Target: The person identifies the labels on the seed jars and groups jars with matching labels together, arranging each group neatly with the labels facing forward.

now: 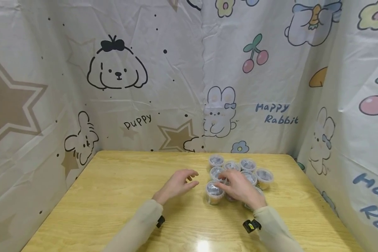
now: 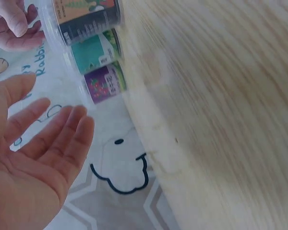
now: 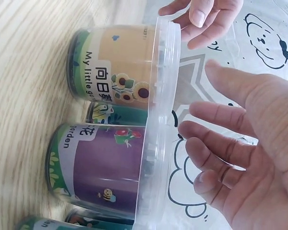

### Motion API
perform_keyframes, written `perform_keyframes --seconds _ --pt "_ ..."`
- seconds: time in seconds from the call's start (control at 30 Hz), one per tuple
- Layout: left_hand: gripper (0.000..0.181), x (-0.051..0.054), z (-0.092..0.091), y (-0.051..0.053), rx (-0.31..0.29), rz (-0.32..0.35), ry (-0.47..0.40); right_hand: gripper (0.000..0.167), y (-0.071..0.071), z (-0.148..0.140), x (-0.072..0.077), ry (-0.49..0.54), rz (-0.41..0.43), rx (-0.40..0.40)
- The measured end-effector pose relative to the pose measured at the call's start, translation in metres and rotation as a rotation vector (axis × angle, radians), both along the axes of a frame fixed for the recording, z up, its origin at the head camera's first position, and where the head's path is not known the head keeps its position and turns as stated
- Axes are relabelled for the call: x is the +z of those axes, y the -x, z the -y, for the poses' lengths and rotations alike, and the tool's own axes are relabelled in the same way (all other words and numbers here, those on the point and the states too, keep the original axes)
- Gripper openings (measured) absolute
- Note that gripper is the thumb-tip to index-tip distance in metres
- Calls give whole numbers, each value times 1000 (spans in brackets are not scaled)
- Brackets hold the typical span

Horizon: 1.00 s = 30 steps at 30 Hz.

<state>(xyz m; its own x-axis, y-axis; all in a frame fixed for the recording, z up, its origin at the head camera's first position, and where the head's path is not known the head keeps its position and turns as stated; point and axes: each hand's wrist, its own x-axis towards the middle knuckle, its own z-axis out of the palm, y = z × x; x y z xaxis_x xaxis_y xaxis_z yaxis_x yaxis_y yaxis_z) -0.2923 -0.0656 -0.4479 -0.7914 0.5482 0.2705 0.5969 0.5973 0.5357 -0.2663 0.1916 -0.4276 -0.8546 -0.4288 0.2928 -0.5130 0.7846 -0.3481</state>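
Note:
Several small plastic tubs with clear lids and printed wrappers stand in a cluster on the right half of the table. My right hand (image 1: 240, 189) hovers over the cluster, fingers loosely bent and apart from the lids. Below it are a tan tub (image 3: 129, 62) with sunflowers printed on it and a purple tub (image 3: 108, 167). My left hand (image 1: 177, 183) is held in the air left of the front-left tub (image 1: 215, 196), palm facing the cluster, holding nothing. A teal tub (image 2: 93, 51) and a purple one with red print stand beyond in the left wrist view.
The wooden table (image 1: 123, 185) has a cloth curtain (image 1: 173, 87) with cartoon prints behind it and at both sides. At the cluster's right edge stands an orange-wrapped tub (image 1: 264, 179). Dark wrist devices (image 1: 251, 225) sit on both sleeves.

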Motion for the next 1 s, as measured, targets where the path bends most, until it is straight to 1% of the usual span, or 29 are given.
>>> perform_keyframes --seconds 0.07,0.17,0.27,0.37,0.5,0.63,0.7,0.83,0.93,1.0 --pt "34 -2 -3 -1 -29 64 -31 29 -2 0 -1 -8 15 4" --pt "35 -6 -7 -1 -49 131 -61 34 -5 0 -3 -13 41 -5" --pt "37 -7 -11 -3 -60 181 -88 38 -8 0 -6 -33 60 -15" --pt "37 -6 -17 -4 -80 209 -105 38 -9 -1 -7 -56 64 -19" --pt "36 -5 -24 -6 -112 222 -90 34 -10 -1 -9 -76 48 -14" --pt "33 -9 -28 -7 -103 226 -71 34 -8 -1 -12 -89 19 4" --pt "30 -11 -29 -6 -101 218 -72 34 -7 -1 -13 -90 10 5" --pt "24 -12 -28 -5 -97 168 -46 32 -8 -1 -13 -77 9 -9" --pt "22 -12 -27 -6 -98 146 -24 30 -11 0 -15 -60 22 -20" --pt "23 -12 -28 -8 -102 149 -18 29 -13 1 -18 -60 10 -18"
